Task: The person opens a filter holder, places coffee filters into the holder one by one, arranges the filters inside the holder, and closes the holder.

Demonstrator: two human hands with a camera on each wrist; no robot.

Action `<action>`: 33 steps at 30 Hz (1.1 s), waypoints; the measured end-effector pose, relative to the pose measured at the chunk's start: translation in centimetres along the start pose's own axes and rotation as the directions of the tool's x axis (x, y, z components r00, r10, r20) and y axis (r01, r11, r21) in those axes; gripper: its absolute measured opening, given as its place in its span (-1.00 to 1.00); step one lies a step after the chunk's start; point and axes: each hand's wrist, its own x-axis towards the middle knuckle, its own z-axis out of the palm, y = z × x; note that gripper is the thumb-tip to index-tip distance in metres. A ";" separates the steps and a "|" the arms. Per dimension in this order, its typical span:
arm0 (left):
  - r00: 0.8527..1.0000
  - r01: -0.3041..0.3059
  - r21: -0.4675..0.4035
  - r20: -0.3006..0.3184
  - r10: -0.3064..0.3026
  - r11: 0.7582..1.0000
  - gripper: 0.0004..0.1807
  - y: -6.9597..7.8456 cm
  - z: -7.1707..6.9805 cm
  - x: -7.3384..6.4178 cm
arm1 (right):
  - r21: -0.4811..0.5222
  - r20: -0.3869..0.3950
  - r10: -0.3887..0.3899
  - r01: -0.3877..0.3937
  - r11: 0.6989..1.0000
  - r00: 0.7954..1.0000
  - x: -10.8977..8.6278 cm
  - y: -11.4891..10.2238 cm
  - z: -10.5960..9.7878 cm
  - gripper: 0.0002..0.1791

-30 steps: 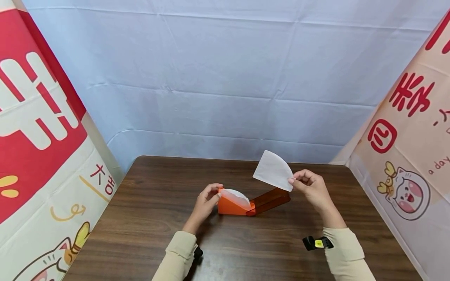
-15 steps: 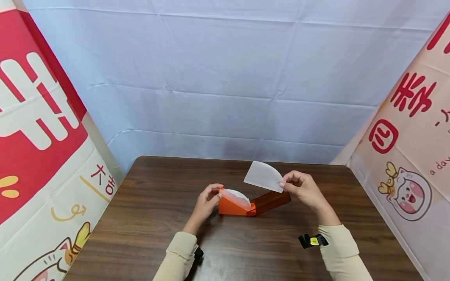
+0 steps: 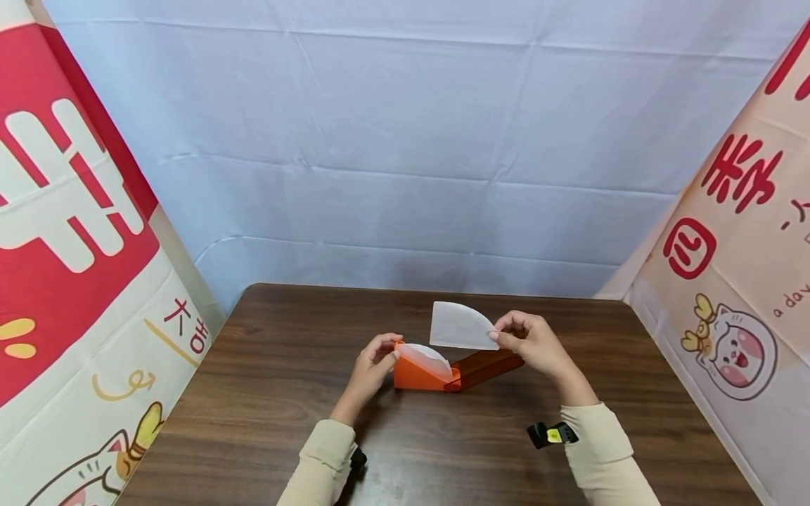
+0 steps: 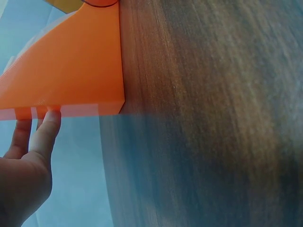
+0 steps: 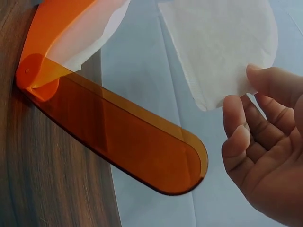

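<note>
The white paper filter (image 3: 460,326) you pinch by its narrow tip has come down and leftward over the last second, and now hangs just above the orange holder (image 3: 422,372) and its swung-open lid (image 3: 487,367). Your right hand (image 3: 530,342) keeps thumb and fingertips closed on that tip. Your left hand (image 3: 375,360) stays curled round the holder's left end on the wooden table (image 3: 266,393), steadying it; the loose filter looks close to rejoining the stack (image 3: 425,355).

Your head view is bright and evenly lit, with soft shadows under your sleeves on the table (image 3: 266,393) and straight lines bowing near the frame edges. The left wrist view is blurred, the wood grain smeared. In the right wrist view the translucent orange holder (image 5: 118,127) glows, fairly sharp.
</note>
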 end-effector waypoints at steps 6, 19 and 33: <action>1.000 -0.004 0.007 0.003 0.004 1.000 -0.71 0.0 0.0 0.0 | -0.030 0.004 -0.022 0.022 0.999 1.000 0.3 0.3 0.7 -0.87; 0.999 0.024 -0.008 0.025 -0.023 1.000 -0.70 0.2 -0.1 0.0 | -0.114 0.021 -0.032 0.034 0.993 0.999 0.6 0.5 2.5 -0.93; 1.000 0.026 -0.025 0.014 -0.026 0.999 -0.69 0.0 0.0 -0.1 | -0.161 0.000 -0.017 0.017 0.987 1.000 1.0 0.9 4.1 -0.91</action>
